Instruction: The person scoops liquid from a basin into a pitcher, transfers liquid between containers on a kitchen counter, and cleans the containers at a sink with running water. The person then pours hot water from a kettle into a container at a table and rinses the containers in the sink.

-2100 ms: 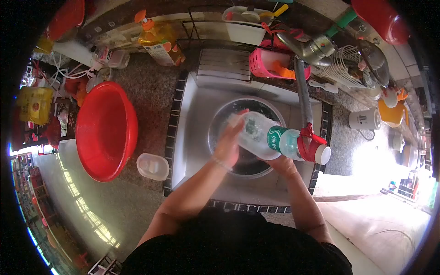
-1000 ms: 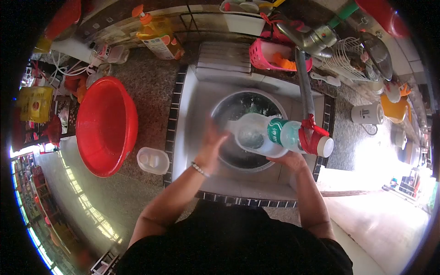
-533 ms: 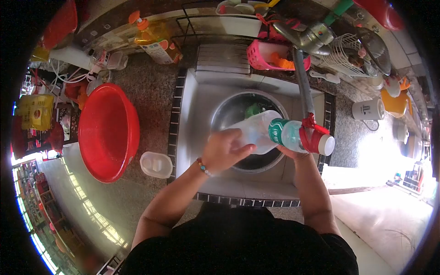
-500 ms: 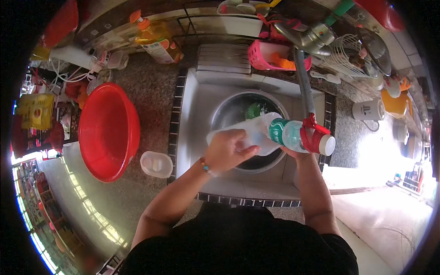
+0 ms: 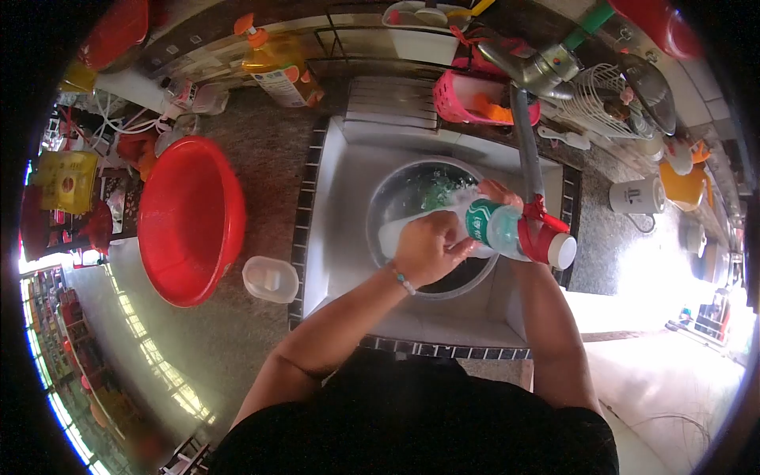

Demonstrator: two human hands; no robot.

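A white translucent plastic container (image 5: 398, 231) is tilted over a metal basin (image 5: 378, 186) in the sink. My left hand (image 5: 431, 247) is closed on its near side, thumb and fingers drawn together. Behind the bottle, my right hand (image 5: 499, 192) grips the container's right side; its palm is hidden and only some fingers show. A clear plastic bottle with a green label (image 5: 502, 228) is tied to the tap pipe (image 5: 526, 146) by a red cloth (image 5: 541, 237). Water pours from the bottle's left end over the container and my fingers. Something green (image 5: 435, 194) lies in the basin water.
Left of the sink (image 5: 336, 170) stand a red basin (image 5: 190, 226) and a small clear tub (image 5: 271, 279) with a pale piece inside. A yellow soap bottle (image 5: 281, 71) and a pink basket (image 5: 450, 99) are behind. A white mug (image 5: 637, 195) stands at right.
My left hand and the container have shifted right and the container has turned. My right hand's fingers have come up past the bottle's far side. Splashing now shows in the basin.
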